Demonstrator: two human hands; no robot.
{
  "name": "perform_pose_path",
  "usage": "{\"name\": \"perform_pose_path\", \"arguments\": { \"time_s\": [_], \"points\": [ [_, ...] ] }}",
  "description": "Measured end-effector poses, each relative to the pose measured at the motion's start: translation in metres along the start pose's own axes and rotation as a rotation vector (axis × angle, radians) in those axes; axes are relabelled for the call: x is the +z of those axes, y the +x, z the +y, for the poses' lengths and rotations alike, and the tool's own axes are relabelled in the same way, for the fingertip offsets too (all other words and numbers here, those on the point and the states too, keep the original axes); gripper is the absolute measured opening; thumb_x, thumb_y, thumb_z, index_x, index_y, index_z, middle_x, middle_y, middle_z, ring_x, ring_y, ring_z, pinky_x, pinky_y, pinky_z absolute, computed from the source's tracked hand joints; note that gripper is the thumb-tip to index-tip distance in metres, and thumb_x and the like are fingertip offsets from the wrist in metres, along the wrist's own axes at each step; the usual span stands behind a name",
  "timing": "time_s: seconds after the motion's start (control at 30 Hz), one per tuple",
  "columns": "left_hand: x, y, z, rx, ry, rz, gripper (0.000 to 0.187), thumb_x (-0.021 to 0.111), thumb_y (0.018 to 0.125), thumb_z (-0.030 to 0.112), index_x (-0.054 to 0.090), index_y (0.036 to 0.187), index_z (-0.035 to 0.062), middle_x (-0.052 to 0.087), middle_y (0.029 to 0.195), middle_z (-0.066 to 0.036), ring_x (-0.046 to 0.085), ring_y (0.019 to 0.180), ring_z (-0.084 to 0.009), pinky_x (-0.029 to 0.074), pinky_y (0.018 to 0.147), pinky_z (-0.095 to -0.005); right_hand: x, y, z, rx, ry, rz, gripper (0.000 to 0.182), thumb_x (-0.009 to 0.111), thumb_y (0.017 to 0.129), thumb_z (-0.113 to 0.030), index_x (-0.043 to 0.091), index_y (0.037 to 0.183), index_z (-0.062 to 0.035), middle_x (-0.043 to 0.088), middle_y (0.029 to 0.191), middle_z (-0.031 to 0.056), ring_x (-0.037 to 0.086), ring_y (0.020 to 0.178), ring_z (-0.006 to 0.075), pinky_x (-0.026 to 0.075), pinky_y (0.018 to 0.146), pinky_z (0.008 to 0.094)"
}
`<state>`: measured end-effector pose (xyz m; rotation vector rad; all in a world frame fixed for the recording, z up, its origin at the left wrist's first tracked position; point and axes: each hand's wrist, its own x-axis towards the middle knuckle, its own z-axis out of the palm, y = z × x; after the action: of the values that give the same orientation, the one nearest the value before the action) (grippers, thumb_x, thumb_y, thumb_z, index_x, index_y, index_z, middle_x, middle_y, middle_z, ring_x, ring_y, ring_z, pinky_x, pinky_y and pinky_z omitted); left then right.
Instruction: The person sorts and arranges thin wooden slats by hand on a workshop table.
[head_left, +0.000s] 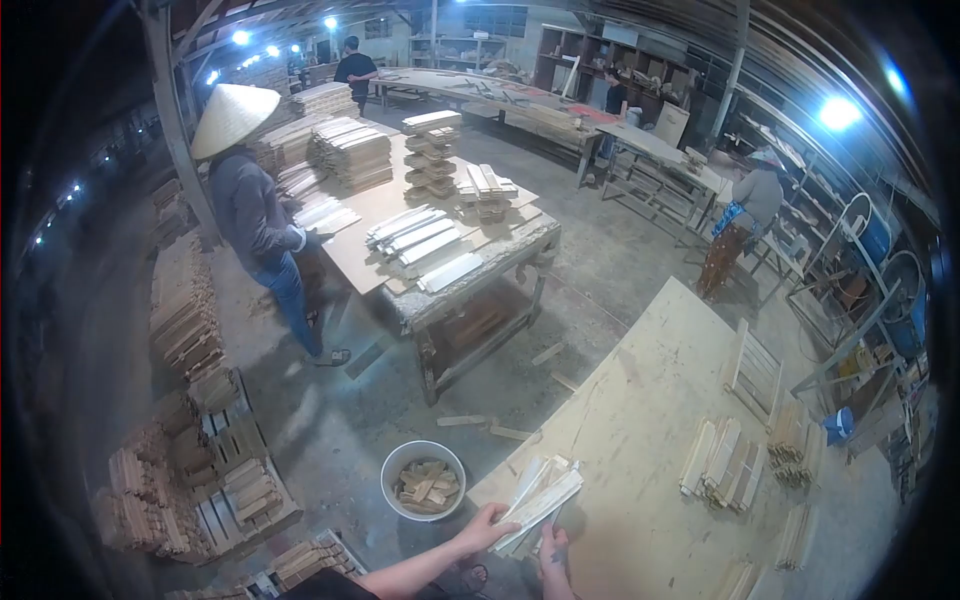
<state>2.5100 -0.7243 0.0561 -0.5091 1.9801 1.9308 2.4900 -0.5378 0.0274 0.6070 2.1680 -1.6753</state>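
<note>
The left hand (487, 527) clasps loose slats (545, 500) by the surface's (620, 400) left edge; right hand's (553, 552) grip unclear; slat piles (722, 464) near right edge.

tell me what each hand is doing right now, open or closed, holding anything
Left hand: closed on a bundle of wooden slats
Right hand: up against the same bundle's side; whether it grips cannot be told

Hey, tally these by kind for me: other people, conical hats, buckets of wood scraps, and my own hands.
Other people: 4 (person at left, person at back, person by shelves, person at right)
Conical hat: 1
Bucket of wood scraps: 1
Your hands: 2 (left hand, right hand)
Total: 8
</note>
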Motion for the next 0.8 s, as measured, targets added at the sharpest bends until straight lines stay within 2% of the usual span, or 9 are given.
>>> {"name": "perform_pose_path", "arguments": {
  "time_s": [0.07, 0.13, 0.2, 0.3, 0.4, 0.57, 0.6, 0.7, 0.8],
  "points": [
    [-0.008, -0.022, 0.006, -0.064, 0.026, -0.052, 0.074, 0.077, 0.087, 0.041, 0.049, 0.141, -0.0002, 0.053, 0.137, -0.018, 0.051, 0.130, -0.0268, 0.040, 0.110, -0.0378, 0.005, -0.003, 0.011, -0.023, -0.124, 0.023, 0.058, 0.055, 0.101, -0.044, 0.057, 0.120, 0.0110, 0.067, 0.108, 0.0218, 0.065, 0.093, 0.0284, 0.051, 0.080, 0.0405],
    [-0.019, -0.028, 0.006, -0.094, 0.009, -0.078, 0.080, 0.077, 0.085, 0.043, 0.045, 0.145, 0.0006, 0.051, 0.142, -0.019, 0.048, 0.134, -0.0274, 0.038, 0.112, -0.0382, 0.012, -0.015, 0.019, -0.109, 0.014, 0.004, 0.061, 0.053, 0.102, -0.049, 0.060, 0.115, 0.0102, 0.067, 0.104, 0.0219, 0.065, 0.090, 0.0273, 0.051, 0.078, 0.0404],
    [-0.022, -0.029, -0.010, -0.101, -0.063, -0.086, 0.090, 0.080, 0.082, 0.046, 0.040, 0.149, 0.0011, 0.048, 0.146, -0.020, 0.046, 0.136, -0.0276, 0.036, 0.114, -0.0380, 0.013, -0.022, 0.020, 0.009, 0.025, -0.066, 0.066, 0.049, 0.103, -0.054, 0.062, 0.114, 0.0093, 0.066, 0.108, 0.0227, 0.065, 0.095, 0.0253, 0.051, 0.081, 0.0391],
    [-0.044, -0.006, -0.036, -0.090, -0.056, -0.291, 0.101, 0.078, 0.082, 0.051, 0.031, 0.156, 0.0026, 0.043, 0.152, -0.020, 0.043, 0.139, -0.0291, 0.032, 0.117, -0.0387, 0.016, -0.012, 0.030, 0.123, -0.222, -0.192, 0.066, 0.047, 0.103, -0.053, 0.062, 0.120, 0.0091, 0.067, 0.109, 0.0231, 0.066, 0.097, 0.0262, 0.052, 0.085, 0.0382],
    [-0.079, 0.001, -0.037, -0.100, -0.030, -0.374, 0.100, 0.076, 0.084, 0.051, 0.026, 0.159, 0.0069, 0.042, 0.153, -0.019, 0.043, 0.140, -0.0283, 0.033, 0.116, -0.0388, 0.045, -0.011, 0.023, 0.091, -0.287, -0.213, 0.067, 0.047, 0.103, -0.054, 0.062, 0.120, 0.0090, 0.068, 0.108, 0.0231, 0.066, 0.096, 0.0272, 0.052, 0.085, 0.0384],
    [-0.178, -0.006, -0.017, -0.064, -0.425, -0.624, 0.085, 0.074, 0.092, 0.035, 0.028, 0.158, 0.0082, 0.048, 0.146, -0.013, 0.045, 0.133, -0.0207, 0.038, 0.111, -0.0330, 0.153, -0.020, -0.009, -0.062, -0.307, -0.151, 0.068, 0.045, 0.103, -0.055, 0.062, 0.120, 0.0089, 0.068, 0.105, 0.0232, 0.067, 0.094, 0.0287, 0.052, 0.086, 0.0388],
    [-0.207, 0.001, -0.018, -0.100, -0.403, -0.680, 0.076, 0.068, 0.095, 0.029, 0.031, 0.157, 0.0055, 0.043, 0.152, -0.014, 0.041, 0.139, -0.0232, 0.032, 0.117, -0.0359, 0.183, -0.022, -0.016, -0.090, -0.312, -0.135, 0.069, 0.045, 0.103, -0.055, 0.062, 0.120, 0.0089, 0.069, 0.105, 0.0232, 0.067, 0.094, 0.0290, 0.052, 0.086, 0.0389],
    [-0.293, 0.022, -0.021, 0.038, -0.159, -0.549, 0.075, 0.068, 0.096, 0.029, 0.032, 0.157, 0.0058, 0.043, 0.151, -0.013, 0.041, 0.139, -0.0229, 0.032, 0.116, -0.0362, 0.271, -0.029, -0.038, -0.172, -0.322, -0.084, 0.070, 0.044, 0.103, -0.056, 0.063, 0.121, 0.0088, 0.069, 0.103, 0.0232, 0.067, 0.093, 0.0300, 0.052, 0.087, 0.0391],
    [-0.373, 0.037, -0.031, 0.180, -0.217, -0.412, 0.084, 0.076, 0.091, 0.034, 0.031, 0.155, 0.0011, 0.043, 0.150, -0.014, 0.043, 0.137, -0.0230, 0.034, 0.115, -0.0369, 0.350, -0.040, -0.064, -0.232, -0.324, -0.073, 0.070, 0.044, 0.103, -0.057, 0.063, 0.121, 0.0088, 0.070, 0.102, 0.0232, 0.067, 0.092, 0.0309, 0.052, 0.087, 0.0393]
  ]
}}
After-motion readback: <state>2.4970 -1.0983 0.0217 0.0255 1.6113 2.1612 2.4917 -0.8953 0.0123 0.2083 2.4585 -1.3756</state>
